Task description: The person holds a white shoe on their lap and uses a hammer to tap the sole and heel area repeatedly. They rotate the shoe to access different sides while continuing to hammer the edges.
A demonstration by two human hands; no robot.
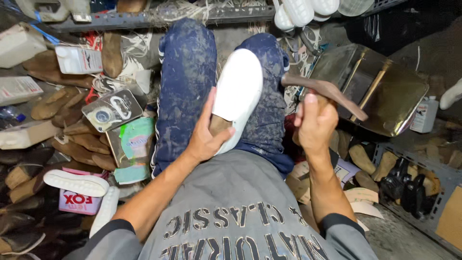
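**Shoe on my knee, hammer raised beside it**

Because I am sitting with my legs stretched out ahead, everything starts at my lap and runs away from me. Nearest is my left hand [208, 137], wrapped around the heel end of the white shoe [239, 91]; the thumb lies over the sole's edge and the fingers curl underneath, closed firmly on it. The shoe rests sole-up on my right knee, its long axis pointing away from me and leaning slightly rightwards, toe at the far end.

Just to the right of the shoe, my right hand [315, 126] is clenched around the handle of a hammer [323, 90]. The dark head juts left towards the shoe, near the toe half but apart from it, with the blue trouser leg [269, 115] showing in the gap between them. So the shoe lies to the left of that fist and a little farther out; the left hand is the one touching it.

Beyond the hammer a shiny metal tray [385, 91] sits tilted on the right. On the left lie wooden shoe lasts [72, 137], loose white soles [77, 183] and a flat tin [111, 110], and farthest off a metal shelf rail [144, 20] crosses the top.
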